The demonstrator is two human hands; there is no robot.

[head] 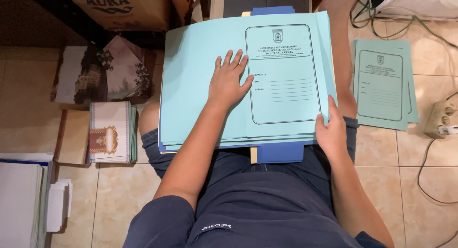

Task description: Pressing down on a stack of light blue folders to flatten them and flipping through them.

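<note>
Two hands steady a stack of light blue folders on the person's lap.

Nearest, the right hand [332,128] grips the lower right corner of the stack of folders [200,81], fingers curled under the edge and thumb on top, closed on the pile. Just beyond, the left hand [228,81] lies flat and open on the top folder, fingers spread, pressing down and grasping nothing. The stack rests across the person's thighs, with a darker blue folder [281,152] poking out beneath its near edge. To the left on the tiled floor [396,181] sit piles of printed cards [112,132] and patterned paper [102,73]. To the right lie two more light blue folders [383,84], near a power strip [441,119] with cables. Farthest, a cardboard box [119,7] stands at the top.
</note>
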